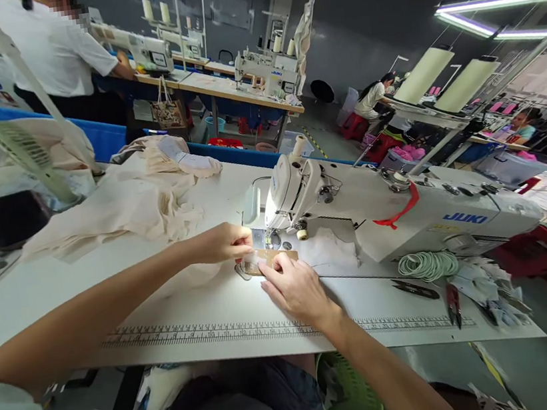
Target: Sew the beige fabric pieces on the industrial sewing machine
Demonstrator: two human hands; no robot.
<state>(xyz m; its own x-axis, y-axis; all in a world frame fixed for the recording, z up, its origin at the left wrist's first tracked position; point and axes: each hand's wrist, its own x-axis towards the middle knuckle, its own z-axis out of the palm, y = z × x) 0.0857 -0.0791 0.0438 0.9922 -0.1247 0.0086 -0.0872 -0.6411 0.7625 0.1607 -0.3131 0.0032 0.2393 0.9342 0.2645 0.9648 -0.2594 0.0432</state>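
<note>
Strip [273,257] lies crosswise; points right.

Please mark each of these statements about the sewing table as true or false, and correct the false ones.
1. Both hands are at the needle area of the sewing machine. True: the left hand and the right hand meet at a small tan strip beside the needle.
2. The machine carries the name JUKI. True.
3. A blue ribbon hangs over the machine's arm. False: the ribbon is red.
4. The pile of cream fabric lies to the right of the machine. False: it lies to its left, beyond the left hand.
5. A ruler scale runs along the near edge of the table. True.
6. The basket under the table is red. False: it is green.
</note>
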